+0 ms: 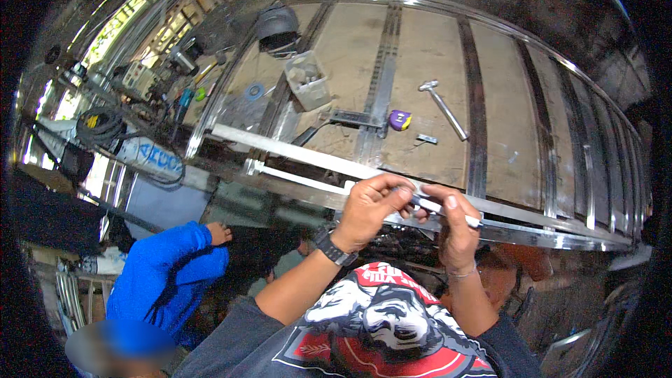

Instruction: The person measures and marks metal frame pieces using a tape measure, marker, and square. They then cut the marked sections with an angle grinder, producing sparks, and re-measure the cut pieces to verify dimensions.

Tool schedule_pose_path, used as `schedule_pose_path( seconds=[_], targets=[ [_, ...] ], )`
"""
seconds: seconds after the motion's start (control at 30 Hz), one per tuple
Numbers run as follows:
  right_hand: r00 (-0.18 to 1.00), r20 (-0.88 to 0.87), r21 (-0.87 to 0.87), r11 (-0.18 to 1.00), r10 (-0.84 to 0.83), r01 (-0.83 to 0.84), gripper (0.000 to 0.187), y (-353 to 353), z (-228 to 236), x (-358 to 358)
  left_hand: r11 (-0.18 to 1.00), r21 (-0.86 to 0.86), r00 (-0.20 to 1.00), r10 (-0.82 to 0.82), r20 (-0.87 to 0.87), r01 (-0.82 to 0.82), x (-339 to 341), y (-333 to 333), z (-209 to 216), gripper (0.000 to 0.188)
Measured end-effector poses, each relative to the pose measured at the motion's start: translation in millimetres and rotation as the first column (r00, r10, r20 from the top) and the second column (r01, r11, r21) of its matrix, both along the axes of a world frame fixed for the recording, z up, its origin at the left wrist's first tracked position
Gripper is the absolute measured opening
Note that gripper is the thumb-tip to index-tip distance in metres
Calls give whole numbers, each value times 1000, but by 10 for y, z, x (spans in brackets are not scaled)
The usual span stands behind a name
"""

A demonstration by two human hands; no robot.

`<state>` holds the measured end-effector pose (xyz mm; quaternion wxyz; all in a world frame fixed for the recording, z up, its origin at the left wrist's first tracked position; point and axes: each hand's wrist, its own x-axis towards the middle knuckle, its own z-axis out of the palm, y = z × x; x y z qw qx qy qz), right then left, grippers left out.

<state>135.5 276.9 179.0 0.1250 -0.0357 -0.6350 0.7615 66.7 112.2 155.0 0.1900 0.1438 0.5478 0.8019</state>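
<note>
In front of my chest, both hands meet around a slim white marker (428, 204) with a dark section near its left end. The fingers of my left hand (364, 211), on the arm with the dark wristwatch, pinch that dark end. Wrapped around the white barrel is my right hand (458, 234), and a white tip sticks out past it. Parts of the marker are hidden by the fingers. Just beyond the hands runs a long pale metal bar (301, 156) along the near side of a metal frame (470, 112).
On the boards within the frame lie a hammer (445, 112), a purple and yellow tape measure (400, 120), a metal square (378, 101) and a plastic tub (306, 80). A welding helmet (277, 26) sits at the far left. Someone in blue sleeves (164, 266) is close on my left.
</note>
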Motion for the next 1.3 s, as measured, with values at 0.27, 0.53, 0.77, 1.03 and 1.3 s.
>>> schedule_pose_path(
  seconds=[0.27,0.53,0.77,1.03,1.3],
  targets=[
    [992,-9,351,929,128,-117,63,-2,-302,366,966,-39,913,-229,337,257,329,35,-165,39],
    [997,-64,-146,988,44,-53,67,-292,-688,486,964,-238,979,-152,-135,117,601,155,-210,27],
    [985,-137,-337,930,107,-148,64,-366,-744,570,980,-199,984,-21,-178,-15,818,194,-274,23],
    [992,96,-108,992,81,-70,75,-247,-709,94,927,-251,953,234,-192,-278,488,78,-479,32],
    [844,530,-311,908,-80,281,70,273,-1195,-781,475,-715,806,-20,-591,-512,-365,-1227,-1529,27]
  ],
)
